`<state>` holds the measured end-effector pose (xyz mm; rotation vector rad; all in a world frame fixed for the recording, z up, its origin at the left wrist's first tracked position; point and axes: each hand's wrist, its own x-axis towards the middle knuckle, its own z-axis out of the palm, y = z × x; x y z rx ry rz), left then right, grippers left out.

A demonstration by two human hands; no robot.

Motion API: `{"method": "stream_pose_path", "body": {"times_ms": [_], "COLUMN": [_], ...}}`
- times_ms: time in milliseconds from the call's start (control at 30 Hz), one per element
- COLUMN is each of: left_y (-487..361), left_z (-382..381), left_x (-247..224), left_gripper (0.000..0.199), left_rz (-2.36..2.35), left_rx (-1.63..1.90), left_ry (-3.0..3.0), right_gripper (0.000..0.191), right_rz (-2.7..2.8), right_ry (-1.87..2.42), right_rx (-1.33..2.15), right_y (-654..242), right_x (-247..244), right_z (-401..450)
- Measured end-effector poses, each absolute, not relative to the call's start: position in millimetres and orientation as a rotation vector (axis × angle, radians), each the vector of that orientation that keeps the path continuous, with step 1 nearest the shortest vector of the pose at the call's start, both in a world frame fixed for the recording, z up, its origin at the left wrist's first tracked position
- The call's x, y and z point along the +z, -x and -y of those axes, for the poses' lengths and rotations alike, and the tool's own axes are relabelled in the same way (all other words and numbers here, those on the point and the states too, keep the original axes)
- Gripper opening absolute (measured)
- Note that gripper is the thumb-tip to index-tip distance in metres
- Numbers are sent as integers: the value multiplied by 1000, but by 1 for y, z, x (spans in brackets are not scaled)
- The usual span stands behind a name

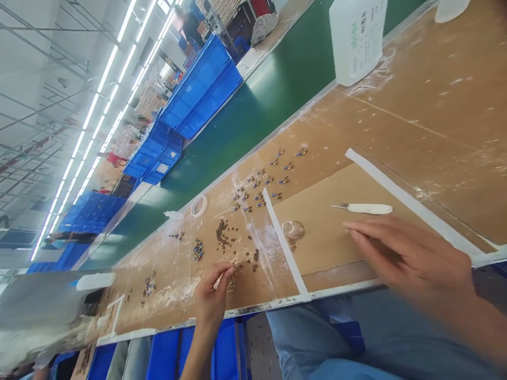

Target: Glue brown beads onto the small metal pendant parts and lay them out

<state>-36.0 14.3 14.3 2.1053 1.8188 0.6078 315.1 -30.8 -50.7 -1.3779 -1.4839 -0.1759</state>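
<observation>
My left hand [214, 293] is over the brown work surface, thumb and forefinger pinched at a tiny part too small to name. Small dark round pieces [222, 232] lie in a loose heap just beyond it, with a few scattered near its fingertips. My right hand [412, 258] hovers at the right, fingers together and pointing left; whether something is between them cannot be made out. Just past those fingers lies a white-handled tool with a thin metal tip [368, 208]. A small clear glass dish [293, 230] sits between the two hands.
Several small blue-and-brass parts [261, 195] are spread beyond the dark pieces. A tape roll [198, 206] and a white bottle [174, 215] lie near the green conveyor belt [222, 137]. A large white jug [358, 42] stands far right. Blue crates [202, 89] line the far side.
</observation>
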Motion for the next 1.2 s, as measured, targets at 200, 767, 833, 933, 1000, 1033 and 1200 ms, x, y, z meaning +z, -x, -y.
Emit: {"method": "stream_pose_path", "body": {"times_ms": [200,767,833,933,1000,1033,1200], "left_y": [36,28,28,28,28,28,28], "left_z": [-13,-17,-17,-18,-18,-18,-18], "left_x": [8,14,13,13,13,12,10], "left_gripper": [16,16,16,15,15,15,15], "left_rz": [-1790,-1699,-1689,-1680,-1675,-1667,-1603], "left_rx": [587,476,457,422,398,391,394], "left_ry": [-2099,-2263,-2288,-2332,-2371,-2395,-2518], "right_gripper": [21,14,14,14,14,15,14], "right_rz": [1473,1501,1500,1509,1507,1505,1492], "right_ry": [1445,1489,1489,1482,1477,1474,1470], "right_rx": [-183,-202,-195,-191,-202,-201,-204], "right_y": [-312,-312,-313,-313,-313,-313,-312], "right_x": [-46,-46,-46,-47,-48,-48,-49], "right_z": [33,32,32,32,31,31,32]}}
